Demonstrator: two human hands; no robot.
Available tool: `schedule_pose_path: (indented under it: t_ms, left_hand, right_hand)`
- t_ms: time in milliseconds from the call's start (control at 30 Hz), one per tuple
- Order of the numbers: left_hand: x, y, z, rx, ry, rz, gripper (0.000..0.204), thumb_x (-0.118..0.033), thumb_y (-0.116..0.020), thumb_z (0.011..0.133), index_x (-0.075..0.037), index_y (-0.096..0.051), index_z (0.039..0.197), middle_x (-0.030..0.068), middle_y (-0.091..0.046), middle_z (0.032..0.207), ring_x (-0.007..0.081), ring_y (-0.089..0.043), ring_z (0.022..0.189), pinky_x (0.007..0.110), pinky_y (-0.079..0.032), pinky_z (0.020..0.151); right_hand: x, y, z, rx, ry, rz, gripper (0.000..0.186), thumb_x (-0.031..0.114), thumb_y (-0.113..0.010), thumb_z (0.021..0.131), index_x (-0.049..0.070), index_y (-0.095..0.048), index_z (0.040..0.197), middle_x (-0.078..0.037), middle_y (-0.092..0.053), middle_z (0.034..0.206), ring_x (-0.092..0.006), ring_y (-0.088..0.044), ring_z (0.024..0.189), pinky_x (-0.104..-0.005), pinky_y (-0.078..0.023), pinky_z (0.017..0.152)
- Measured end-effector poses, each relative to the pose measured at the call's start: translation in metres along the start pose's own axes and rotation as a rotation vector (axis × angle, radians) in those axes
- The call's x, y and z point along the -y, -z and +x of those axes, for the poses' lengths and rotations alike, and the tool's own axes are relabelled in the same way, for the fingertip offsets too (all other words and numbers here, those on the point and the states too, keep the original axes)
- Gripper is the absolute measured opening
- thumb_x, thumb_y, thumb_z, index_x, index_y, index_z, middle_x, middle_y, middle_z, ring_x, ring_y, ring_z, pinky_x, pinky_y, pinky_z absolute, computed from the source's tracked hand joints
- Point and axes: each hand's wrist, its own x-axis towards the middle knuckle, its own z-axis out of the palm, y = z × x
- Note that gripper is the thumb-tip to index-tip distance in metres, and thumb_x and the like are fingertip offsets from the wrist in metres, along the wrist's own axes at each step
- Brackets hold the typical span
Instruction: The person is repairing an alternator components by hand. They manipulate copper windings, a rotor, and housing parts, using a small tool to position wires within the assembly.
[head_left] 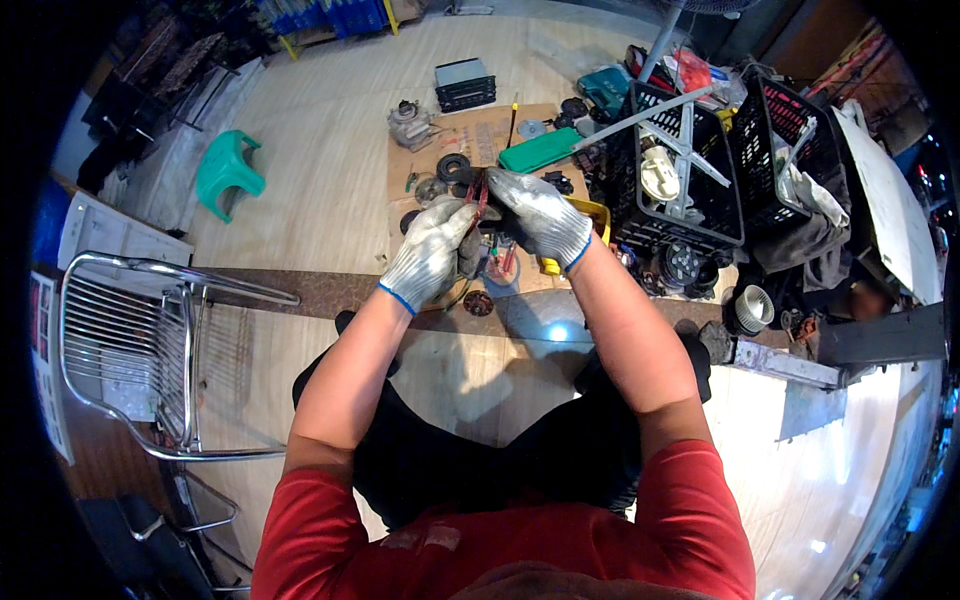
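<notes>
Red sleeves fill the lower frame, and above them, at centre, a small dark part with reddish wires (482, 196) is pinched between the gloved left hand (432, 250) and right hand (545, 218). Judged from this, the part is being pulled apart over the cardboard sheet (480, 140); a firm, steady counter-grip seems called for next.

Ahead of my left hand (432, 250) and right hand (545, 215) the cardboard sheet (470, 135) is crowded with dark round parts. To my right two black crates (690, 200) wall that side off. To my left the floor (320, 170) lies open as far as the green stool (228, 172); a steel chair (150, 350) stands close by my left elbow.
</notes>
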Motion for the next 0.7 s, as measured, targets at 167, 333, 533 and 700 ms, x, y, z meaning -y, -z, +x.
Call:
schedule_pose_path:
  t_ms: [167,333,533,700]
  left_hand:
    - [-0.006,-0.007,-0.002,0.104,0.035,-0.182,0.027,-0.028,-0.058,0.102,-0.004,-0.061,0.115,-0.0007,-0.061,0.079,0.0083,-0.055,0.061,0.026,-0.047,0.053]
    - [-0.008,-0.010,-0.006,0.070,0.047,-0.297,0.027,-0.026,-0.057,0.102,-0.005,-0.059,0.119,0.0008,-0.065,0.090,0.0079,-0.064,0.070,0.023,-0.054,0.057]
    - [-0.002,-0.004,-0.003,0.146,0.068,-0.305,0.027,-0.026,-0.057,0.102,-0.006,-0.058,0.119,0.0017,-0.066,0.096,0.0093,-0.067,0.080,0.025,-0.060,0.069]
    - [-0.006,-0.015,-0.008,0.115,0.163,-0.434,0.020,-0.025,-0.055,0.103,-0.007,-0.064,0.104,-0.0017,-0.056,0.070,0.0090,-0.053,0.056,0.025,-0.046,0.050]
  right_hand:
    - [-0.017,-0.012,0.001,-0.039,-0.235,0.436,0.028,0.018,-0.058,0.098,-0.001,-0.065,0.118,-0.013,-0.071,0.108,-0.0224,-0.068,0.092,-0.0316,-0.054,0.085]
    - [0.008,-0.021,0.010,-0.164,-0.575,1.051,0.025,0.024,-0.062,0.099,0.002,-0.067,0.109,-0.005,-0.069,0.100,-0.0140,-0.065,0.086,-0.0295,-0.054,0.078]
    - [0.032,-0.018,0.014,-0.275,-0.734,1.218,0.016,0.021,-0.064,0.098,0.007,-0.064,0.103,-0.004,-0.067,0.094,-0.0147,-0.066,0.083,-0.0295,-0.056,0.074]
    - [0.045,-0.016,0.014,-0.337,-0.785,1.322,0.015,0.020,-0.065,0.097,0.006,-0.065,0.102,-0.005,-0.068,0.092,-0.0156,-0.066,0.081,-0.0302,-0.056,0.072]
